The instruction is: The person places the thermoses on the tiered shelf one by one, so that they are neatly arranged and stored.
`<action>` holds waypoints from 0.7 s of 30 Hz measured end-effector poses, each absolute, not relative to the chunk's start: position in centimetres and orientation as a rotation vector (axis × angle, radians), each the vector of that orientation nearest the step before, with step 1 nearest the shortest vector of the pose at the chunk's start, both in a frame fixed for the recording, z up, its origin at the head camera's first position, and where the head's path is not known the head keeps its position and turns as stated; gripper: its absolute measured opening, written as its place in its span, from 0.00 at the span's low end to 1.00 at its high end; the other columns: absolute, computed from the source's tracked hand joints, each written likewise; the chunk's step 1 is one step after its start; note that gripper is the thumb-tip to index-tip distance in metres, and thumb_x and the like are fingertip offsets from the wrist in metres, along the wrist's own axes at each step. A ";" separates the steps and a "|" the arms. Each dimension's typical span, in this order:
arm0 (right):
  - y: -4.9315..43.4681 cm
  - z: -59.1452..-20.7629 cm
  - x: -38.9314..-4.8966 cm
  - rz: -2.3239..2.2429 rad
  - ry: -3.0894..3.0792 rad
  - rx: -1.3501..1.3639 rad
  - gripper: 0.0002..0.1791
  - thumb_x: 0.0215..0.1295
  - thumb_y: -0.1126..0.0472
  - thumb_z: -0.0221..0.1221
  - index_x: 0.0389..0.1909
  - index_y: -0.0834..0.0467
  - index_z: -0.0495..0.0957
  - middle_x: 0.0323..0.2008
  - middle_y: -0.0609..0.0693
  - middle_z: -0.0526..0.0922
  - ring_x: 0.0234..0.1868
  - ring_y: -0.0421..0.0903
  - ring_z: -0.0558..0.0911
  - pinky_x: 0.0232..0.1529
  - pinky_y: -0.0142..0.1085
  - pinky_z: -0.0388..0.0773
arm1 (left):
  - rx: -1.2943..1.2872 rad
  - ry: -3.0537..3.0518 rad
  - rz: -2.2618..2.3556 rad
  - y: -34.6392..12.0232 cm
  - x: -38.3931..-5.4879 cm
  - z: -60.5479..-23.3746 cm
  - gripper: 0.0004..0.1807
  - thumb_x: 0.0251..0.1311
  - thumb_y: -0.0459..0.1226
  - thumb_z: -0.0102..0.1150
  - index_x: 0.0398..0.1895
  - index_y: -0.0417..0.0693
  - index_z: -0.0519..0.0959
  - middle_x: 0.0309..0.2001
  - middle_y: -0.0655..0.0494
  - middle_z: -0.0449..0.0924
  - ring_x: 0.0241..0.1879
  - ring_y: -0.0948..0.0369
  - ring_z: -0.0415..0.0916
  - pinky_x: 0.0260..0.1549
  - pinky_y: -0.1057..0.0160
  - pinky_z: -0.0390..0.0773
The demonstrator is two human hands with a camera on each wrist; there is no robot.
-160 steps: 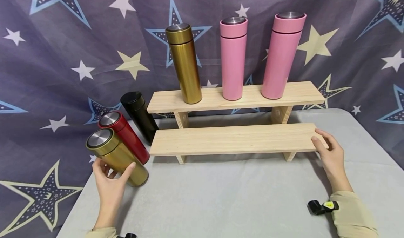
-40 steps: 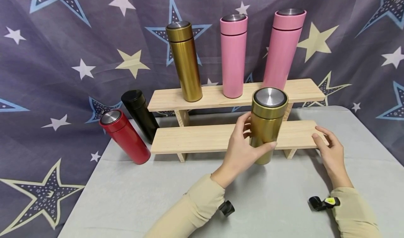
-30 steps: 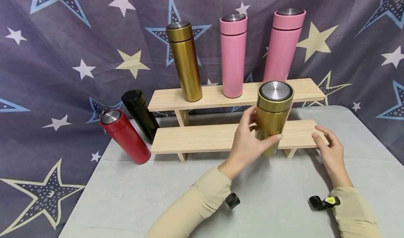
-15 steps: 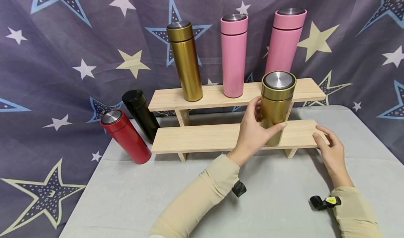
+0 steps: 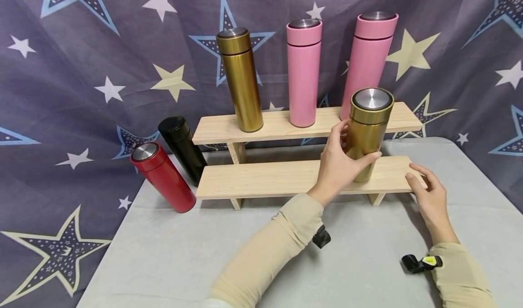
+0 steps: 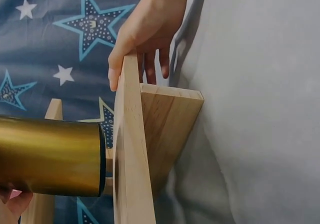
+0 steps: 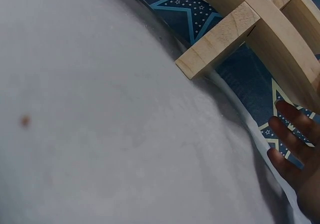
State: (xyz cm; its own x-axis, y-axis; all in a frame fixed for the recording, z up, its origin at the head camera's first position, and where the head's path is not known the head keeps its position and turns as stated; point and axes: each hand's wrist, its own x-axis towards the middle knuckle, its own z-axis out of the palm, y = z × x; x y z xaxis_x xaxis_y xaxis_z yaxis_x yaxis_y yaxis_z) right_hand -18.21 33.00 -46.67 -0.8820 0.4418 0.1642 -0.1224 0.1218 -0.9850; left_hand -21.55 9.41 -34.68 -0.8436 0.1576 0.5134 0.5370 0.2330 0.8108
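Observation:
My left hand (image 5: pixel 341 165) grips a gold thermos flask (image 5: pixel 365 137) with a steel-topped lid, thumb in front and fingers around its far side. The flask is over the right part of the lower board of a two-tier wooden shelf (image 5: pixel 261 179). In the left wrist view, a narrow gap separates the base of the flask (image 6: pixel 55 154) from the board (image 6: pixel 134 149). My right hand (image 5: pixel 432 199) holds the right end of that board, thumb on its top. Several of its fingers (image 7: pixel 289 126) extend below the board in the right wrist view.
On the upper tier stand a gold flask (image 5: pixel 243 85) and two pink flasks (image 5: pixel 303 81), the right one (image 5: pixel 367 62) partly behind the held flask. A red flask (image 5: pixel 165 178) and a black flask (image 5: pixel 184 149) stand on the grey-covered table (image 5: pixel 171 262) at left. A starry cloth hangs behind.
My left hand has carried the gold flask from beside the red flask on the table across to the right, then up and back over the lower board. My right hand has stayed at the board's end.

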 end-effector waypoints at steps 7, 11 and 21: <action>33.0 -46.7 -18.3 1.762 -2.017 -0.327 0.20 0.68 0.60 0.62 0.61 0.48 0.79 0.37 0.32 0.79 0.33 0.29 0.77 0.34 0.17 0.73 | -0.635 -2.206 -1.645 10.2 -21.9 -34.7 0.47 0.47 0.44 0.79 0.69 0.54 0.62 0.59 0.57 0.73 0.56 0.69 0.71 0.52 0.76 0.71; 33.0 -46.7 -18.3 1.800 -1.986 -0.332 0.20 0.68 0.60 0.62 0.60 0.48 0.80 0.36 0.33 0.80 0.33 0.29 0.78 0.33 0.18 0.73 | -0.633 -2.228 -1.627 10.3 -22.0 -34.9 0.47 0.48 0.45 0.79 0.70 0.55 0.61 0.60 0.58 0.72 0.57 0.70 0.71 0.53 0.76 0.70; 32.9 -46.6 -18.2 1.824 -1.973 -0.343 0.19 0.68 0.61 0.62 0.60 0.49 0.80 0.37 0.34 0.79 0.34 0.29 0.78 0.34 0.18 0.73 | -0.598 -2.267 -1.615 10.5 -22.2 -35.2 0.47 0.48 0.46 0.78 0.70 0.57 0.61 0.60 0.59 0.72 0.57 0.69 0.71 0.54 0.73 0.71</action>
